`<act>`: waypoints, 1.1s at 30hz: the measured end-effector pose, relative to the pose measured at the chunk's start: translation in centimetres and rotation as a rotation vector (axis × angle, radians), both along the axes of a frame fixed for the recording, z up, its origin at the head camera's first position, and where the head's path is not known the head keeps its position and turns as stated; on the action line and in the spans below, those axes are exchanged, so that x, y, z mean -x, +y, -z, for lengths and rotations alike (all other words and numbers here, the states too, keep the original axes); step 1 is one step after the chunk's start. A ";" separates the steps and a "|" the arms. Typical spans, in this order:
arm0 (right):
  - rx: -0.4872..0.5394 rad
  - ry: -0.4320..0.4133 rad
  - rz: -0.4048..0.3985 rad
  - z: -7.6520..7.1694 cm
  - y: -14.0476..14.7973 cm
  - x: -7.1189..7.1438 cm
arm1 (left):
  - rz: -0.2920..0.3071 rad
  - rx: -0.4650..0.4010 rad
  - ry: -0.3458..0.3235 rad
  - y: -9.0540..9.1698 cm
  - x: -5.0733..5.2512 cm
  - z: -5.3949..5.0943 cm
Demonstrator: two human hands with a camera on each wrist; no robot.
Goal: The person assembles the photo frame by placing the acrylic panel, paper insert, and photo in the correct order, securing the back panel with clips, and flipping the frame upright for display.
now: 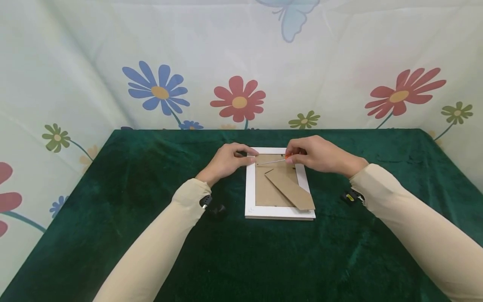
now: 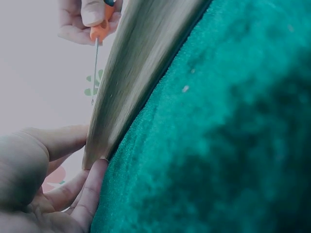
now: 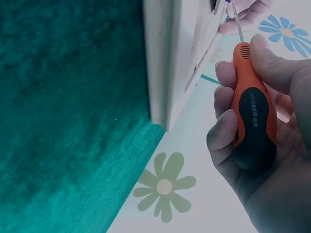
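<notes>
A white picture frame [image 1: 250,188] lies face down, showing its brown backing board [image 1: 264,193] and a slanted brown stand flap [image 1: 290,189]. My left hand [image 1: 227,162] grips its far left corner, thumb near the backing's edge; in the left wrist view the fingers [image 2: 95,187] touch the frame's side. Held in my right hand [image 1: 320,154] is a screwdriver [image 3: 253,111] with an orange and black handle. Its thin metal shaft [image 1: 269,162] runs leftward, nearly flat over the far part of the backing, its tip near my left thumb. Whether the tip touches anything cannot be told.
Dark green velvety cloth [image 1: 241,260] covers the table. Behind it hangs a pale curtain [image 1: 196,50] printed with flowers. Small dark tabs line the frame's inner right edge. A wrist camera [image 1: 352,196] hangs beneath the right sleeve.
</notes>
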State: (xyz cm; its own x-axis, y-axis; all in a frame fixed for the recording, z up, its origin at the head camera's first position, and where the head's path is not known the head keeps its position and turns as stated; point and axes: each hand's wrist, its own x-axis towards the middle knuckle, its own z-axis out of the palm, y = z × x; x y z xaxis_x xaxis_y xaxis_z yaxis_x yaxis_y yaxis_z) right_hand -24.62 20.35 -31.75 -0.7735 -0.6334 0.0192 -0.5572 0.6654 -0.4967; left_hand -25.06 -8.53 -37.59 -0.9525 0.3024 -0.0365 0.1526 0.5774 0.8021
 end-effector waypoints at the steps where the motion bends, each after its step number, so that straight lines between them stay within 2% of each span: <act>1: -0.003 0.003 0.001 0.0 -0.1 0.0 | 0.000 0.000 0.002 0.0 0.0 0.0; 18: -0.057 0.012 0.008 -0.3 -0.9 0.2 | -0.004 0.001 0.007 0.0 0.1 0.2; 33: -0.066 -0.007 -0.001 -0.4 -1.1 0.3 | -0.009 0.007 -0.011 0.0 0.0 -0.1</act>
